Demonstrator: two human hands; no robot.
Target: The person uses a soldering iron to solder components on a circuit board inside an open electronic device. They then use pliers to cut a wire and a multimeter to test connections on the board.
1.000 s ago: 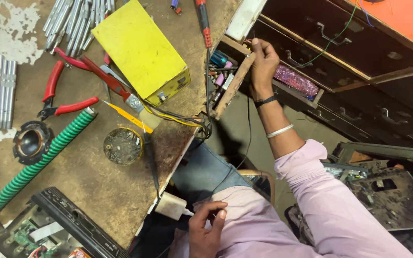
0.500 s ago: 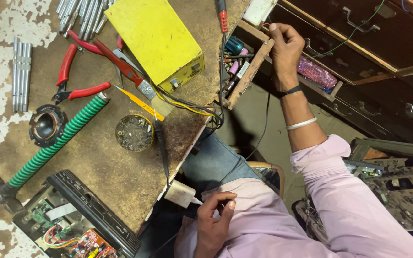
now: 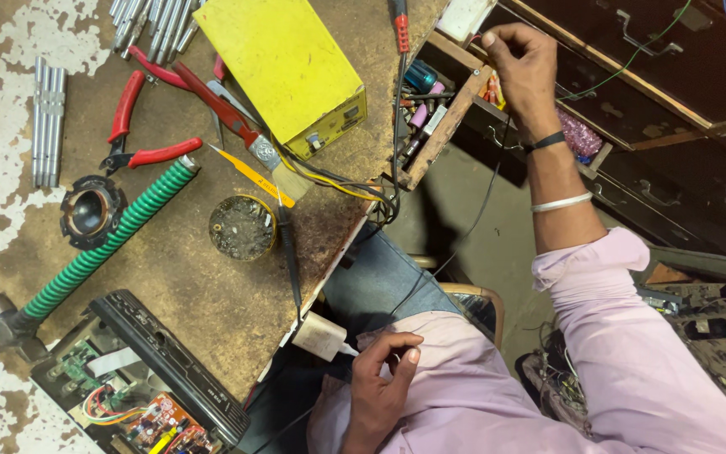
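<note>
right hand in the open drawer, left hand resting at the lap

right hand (image 3: 521, 63) is stretched out over the open wooden drawer (image 3: 440, 139) at the bench's edge, fingers curled and bunched as if pinching something small; whether anything is actually between the fingertips cannot be told from here. the drawer is pulled out just far enough to show its contents, a jumble of small parts (image 3: 420, 99), blue, pink and grey cylinders among them, so the hand can pick from above.

left hand (image 3: 382, 377) sits low by the lap, loosely curled, thumb and forefinger close together near a thin white stub that sticks out of a small white block (image 3: 319, 335) at the bench's lower edge. it seems to touch or nearly touch that stub, though a firm grip is not clear.

on the workbench (image 3: 212, 303) the tools lie pushed back from the edge, leaving them within reach: a yellow box (image 3: 283, 67) with wires running off it toward the drawer, red-handled pliers (image 3: 140, 139), a brush (image 3: 262, 155), a round tin (image 3: 243, 227), a green ribbed hose (image 3: 107, 244) and a black ring-shaped part (image 3: 92, 210) just beside it. an opened device with a circuit board (image 3: 140, 395) sits at the near corner, cover off so its boards are exposed. metal rods (image 3: 47, 118) lie in a neat row at the far left.
</note>
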